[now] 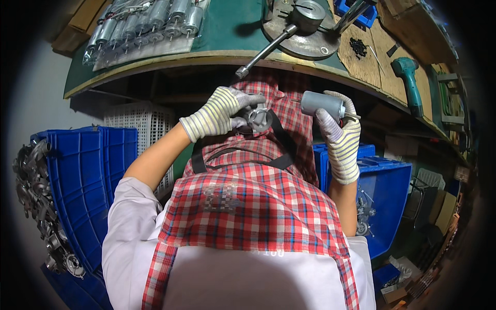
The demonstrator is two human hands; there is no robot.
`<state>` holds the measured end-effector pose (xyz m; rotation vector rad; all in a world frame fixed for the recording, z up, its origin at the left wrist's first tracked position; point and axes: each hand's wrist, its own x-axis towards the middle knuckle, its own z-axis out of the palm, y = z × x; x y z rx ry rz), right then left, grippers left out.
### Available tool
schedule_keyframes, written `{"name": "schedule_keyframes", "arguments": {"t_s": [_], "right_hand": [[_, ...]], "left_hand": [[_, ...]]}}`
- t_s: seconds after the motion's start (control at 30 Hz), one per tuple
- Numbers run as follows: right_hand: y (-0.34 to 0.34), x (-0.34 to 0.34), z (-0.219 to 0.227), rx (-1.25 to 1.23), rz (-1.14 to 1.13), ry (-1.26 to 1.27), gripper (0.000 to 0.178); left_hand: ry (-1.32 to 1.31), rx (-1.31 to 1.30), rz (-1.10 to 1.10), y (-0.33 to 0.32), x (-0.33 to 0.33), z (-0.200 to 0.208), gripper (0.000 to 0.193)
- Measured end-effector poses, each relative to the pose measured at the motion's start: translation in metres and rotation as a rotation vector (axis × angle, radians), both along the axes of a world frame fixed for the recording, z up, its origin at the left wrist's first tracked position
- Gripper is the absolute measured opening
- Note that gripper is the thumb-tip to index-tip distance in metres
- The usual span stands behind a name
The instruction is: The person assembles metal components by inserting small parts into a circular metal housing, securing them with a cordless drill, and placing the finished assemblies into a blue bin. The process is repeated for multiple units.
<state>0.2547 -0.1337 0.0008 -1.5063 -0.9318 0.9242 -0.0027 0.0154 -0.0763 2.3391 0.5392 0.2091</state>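
Both my hands wear striped knit gloves and are above my lap. My left hand is closed around a grey metal housing with a round opening, its fingers hiding part of it. To the right of it, my right hand grips a silver cylindrical electric motor. The motor lies roughly sideways, its thin shaft pointing left toward the housing and its white end against my palm. A gap separates the two parts.
Rows of similar motors lie on the green bench. A round metal press has a lever overhanging the edge. Black screws and a teal power driver lie rightward. Blue crates with metal castings flank me.
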Motion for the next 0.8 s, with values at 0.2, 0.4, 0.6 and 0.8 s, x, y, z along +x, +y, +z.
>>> {"name": "schedule_keyframes", "arguments": {"t_s": [0.2, 0.4, 0.6, 0.8], "right_hand": [[0.007, 0.008, -0.009, -0.029, 0.006, 0.013, 0.045], [0.015, -0.001, -0.002, 0.032, 0.005, 0.049, 0.043], [0.018, 0.0, 0.0, -0.031, 0.102, 0.003, 0.045], [0.034, -0.033, -0.001, -0.012, 0.209, -0.215, 0.048]], "left_hand": [[0.048, 0.104, 0.023, -0.005, 0.005, 0.022, 0.076], [-0.339, -0.219, 0.512, 0.023, -0.031, 0.016, 0.069], [-0.389, -0.502, 0.446, -0.01, -0.023, 0.023, 0.077], [-0.406, -0.294, 0.796, -0.044, 0.009, -0.026, 0.075]]}}
